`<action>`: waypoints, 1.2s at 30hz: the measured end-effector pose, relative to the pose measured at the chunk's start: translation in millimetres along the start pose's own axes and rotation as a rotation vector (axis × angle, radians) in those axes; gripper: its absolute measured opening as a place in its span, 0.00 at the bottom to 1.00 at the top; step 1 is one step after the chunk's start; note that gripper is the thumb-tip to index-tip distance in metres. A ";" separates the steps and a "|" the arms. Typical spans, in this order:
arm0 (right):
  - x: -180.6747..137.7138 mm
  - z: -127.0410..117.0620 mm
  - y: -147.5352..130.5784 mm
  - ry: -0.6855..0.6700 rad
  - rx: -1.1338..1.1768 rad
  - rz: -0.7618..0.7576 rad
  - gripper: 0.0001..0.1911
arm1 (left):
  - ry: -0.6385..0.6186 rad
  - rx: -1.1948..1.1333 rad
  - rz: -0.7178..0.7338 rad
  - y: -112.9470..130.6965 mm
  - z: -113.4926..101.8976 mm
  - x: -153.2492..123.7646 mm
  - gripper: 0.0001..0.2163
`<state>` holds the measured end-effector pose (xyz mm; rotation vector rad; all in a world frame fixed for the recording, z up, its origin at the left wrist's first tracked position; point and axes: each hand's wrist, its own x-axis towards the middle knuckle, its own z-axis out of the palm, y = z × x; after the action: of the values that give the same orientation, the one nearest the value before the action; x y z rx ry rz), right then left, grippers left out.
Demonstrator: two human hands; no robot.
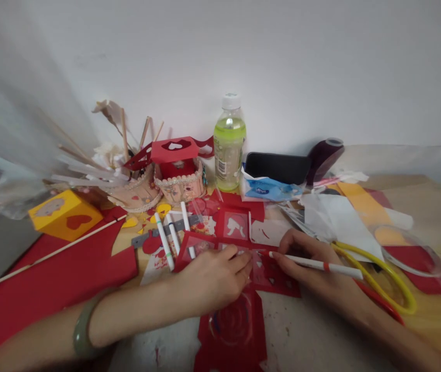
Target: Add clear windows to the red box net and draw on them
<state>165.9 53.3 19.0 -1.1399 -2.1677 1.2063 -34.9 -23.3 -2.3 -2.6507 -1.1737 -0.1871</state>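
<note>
My right hand grips a white felt-tip marker with a red band. Its red tip points left, at a red paper box net with cut-out shapes and clear film windows. Resting on the middle of this net is my left hand, palm down, fingers reaching to the right near the marker tip. That hand covers part of the net, and its fingertips are partly hidden. Several capped white markers lie just beyond the left hand. Under the net is a stained pale work sheet.
Left stands a yellow paper box by a large red sheet. Along the wall are decorated stick baskets, a green drink bottle, a tissue pack and a black phone. Yellow-handled scissors and a tape roll lie right.
</note>
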 end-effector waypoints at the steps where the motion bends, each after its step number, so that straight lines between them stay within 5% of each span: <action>1: 0.3 0.2 -0.4 0.003 -0.022 -0.006 0.09 | -0.008 0.000 0.006 0.0 -0.7 0.2 0.09; 36: 0.5 3.1 2.9 0.020 -0.075 0.009 0.09 | -0.030 0.031 0.022 0.5 -4.2 0.0 0.10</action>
<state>164.8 53.0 15.0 -1.1886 -2.2120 1.1215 -34.6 -24.8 1.6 -2.6468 -1.1460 -0.1247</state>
